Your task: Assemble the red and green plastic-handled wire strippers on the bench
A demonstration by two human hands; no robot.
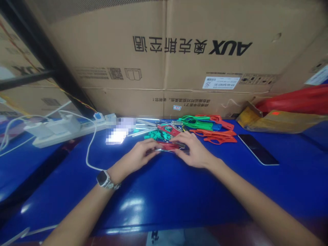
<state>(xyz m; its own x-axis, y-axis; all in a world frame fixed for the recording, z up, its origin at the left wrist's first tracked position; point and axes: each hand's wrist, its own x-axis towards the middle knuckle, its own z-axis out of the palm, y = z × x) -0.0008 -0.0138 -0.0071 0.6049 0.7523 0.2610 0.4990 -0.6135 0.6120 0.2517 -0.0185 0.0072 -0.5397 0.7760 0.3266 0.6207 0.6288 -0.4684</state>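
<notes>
My left hand [139, 155] and my right hand [191, 148] meet at the middle of the blue table [164, 191], both with fingers closed on a small red plastic part with metal on it [169, 146]. A watch [104, 178] sits on my left wrist. Just behind my hands lies a heap of red and green plastic handle pieces [202, 127], small green caps [155, 135] and shiny metal rods [143, 124].
A dark phone [257, 149] lies face up at the right. A white power strip [58, 130] with plugs and cables lies at the left. Big cardboard boxes [164, 58] wall off the back. A brown bag [279, 121] and red plastic [297, 99] sit at back right.
</notes>
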